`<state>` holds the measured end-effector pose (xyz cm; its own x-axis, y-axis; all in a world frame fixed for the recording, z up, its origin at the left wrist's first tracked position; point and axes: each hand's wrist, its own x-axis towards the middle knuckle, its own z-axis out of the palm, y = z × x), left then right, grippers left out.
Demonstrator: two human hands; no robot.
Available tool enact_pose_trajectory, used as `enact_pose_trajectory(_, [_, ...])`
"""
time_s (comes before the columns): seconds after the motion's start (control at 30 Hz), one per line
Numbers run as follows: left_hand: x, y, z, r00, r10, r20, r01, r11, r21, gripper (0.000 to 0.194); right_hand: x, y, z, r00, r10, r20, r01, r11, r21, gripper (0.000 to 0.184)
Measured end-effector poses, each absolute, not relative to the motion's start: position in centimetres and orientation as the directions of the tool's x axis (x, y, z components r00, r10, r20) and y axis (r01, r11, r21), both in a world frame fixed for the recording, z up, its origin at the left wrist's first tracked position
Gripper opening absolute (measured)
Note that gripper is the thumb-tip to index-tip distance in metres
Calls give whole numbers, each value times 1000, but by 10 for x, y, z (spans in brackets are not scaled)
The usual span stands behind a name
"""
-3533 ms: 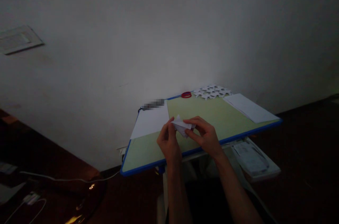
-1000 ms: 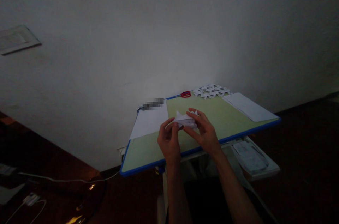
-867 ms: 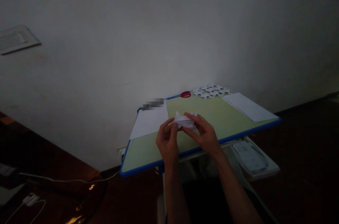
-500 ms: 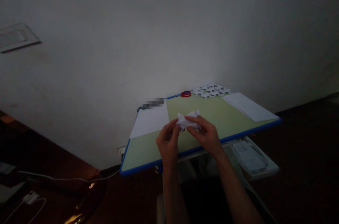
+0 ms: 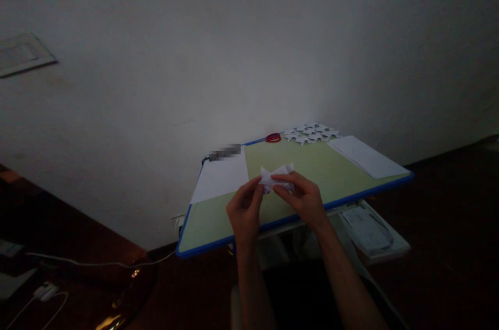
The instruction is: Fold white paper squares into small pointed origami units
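Note:
A small white folded paper piece (image 5: 268,179) with pointed corners is held above the near middle of the pale green tabletop (image 5: 307,169). My left hand (image 5: 245,208) pinches its left end between thumb and fingers. From the right, my right hand (image 5: 302,197) grips the other end, fingers on top and thumb below. My fingers cover part of the folds. Several folded paper shapes (image 5: 312,133) of a like pointed form lie close together at the table's far edge.
Red-handled scissors (image 5: 273,137) lie at the back edge. White sheets (image 5: 370,157) rest on the right, another white sheet (image 5: 220,176) on the left with a blurred-out object (image 5: 225,153) behind it. An open drawer (image 5: 376,234) juts out below right. A white cable (image 5: 101,264) runs at lower left.
The folded paper has turned between my fingers and now shows pointed corners at both ends, where earlier it looked like one broad wedge. Both hands keep hold; the left has shifted slightly leftward.

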<state>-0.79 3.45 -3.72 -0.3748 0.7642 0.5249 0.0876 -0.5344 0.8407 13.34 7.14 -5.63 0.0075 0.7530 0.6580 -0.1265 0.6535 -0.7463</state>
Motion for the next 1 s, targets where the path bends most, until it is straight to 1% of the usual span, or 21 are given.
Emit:
enact_pose_trajectory(0.3, [-11, 32, -35, -368, 769, 522, 97, -527, 845, 22, 135, 72, -58, 7, 727, 687, -81, 685, -724, 21])
enact_pose_trajectory(0.53, [-13, 31, -33, -372, 781, 502, 79, -512, 855, 24, 135, 73, -58, 7, 724, 690, -67, 688, -722, 16])
enact_pose_trajectory(0.7, [-13, 32, -35, -372, 786, 494, 99, -496, 863, 23, 135, 73, -58, 3, 731, 683, -31, 682, -730, 8])
enact_pose_trajectory(0.9, [-13, 34, -37, -360, 783, 508, 126, -498, 858, 21, 132, 75, -58, -41, 761, 647, -114, 640, -760, 7])
enact_pose_trajectory(1.0, [-12, 35, -37, -358, 780, 513, 123, -506, 854, 20, 131, 75, -57, -49, 779, 625, -123, 617, -777, 8])
